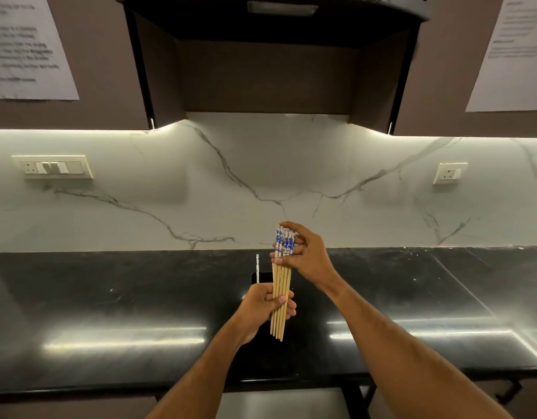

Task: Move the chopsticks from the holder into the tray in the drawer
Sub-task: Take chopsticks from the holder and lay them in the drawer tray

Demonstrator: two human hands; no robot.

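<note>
head view: the dark holder (pixel 258 278) is mostly hidden behind the hands and blends into the black desk (pixel 110 313); 1 chopstick (pixel 257 267) stands in it. the bundle of chopsticks (pixel 280 285) is upright above the desk, left hand (pixel 265 308) fingers wrapped around its lower part, right hand (pixel 306 255) fingers closed on the patterned tops. no drawer or tray shows.

The chopsticks (pixel 280 291) are plain light wood lower down, with white tops covered in a blue print — maybe floral, too blurry to say. Countertop (pixel 110 297) is glossy black with faint pale flecks, and the backsplash (pixel 261 176) is white marble with grey veins running across it. Cabinets (pixel 95 71) are dark brown — white printed sheets (pixel 25 49) stuck on them, plus cream switch plates (pixel 52 167).
</note>
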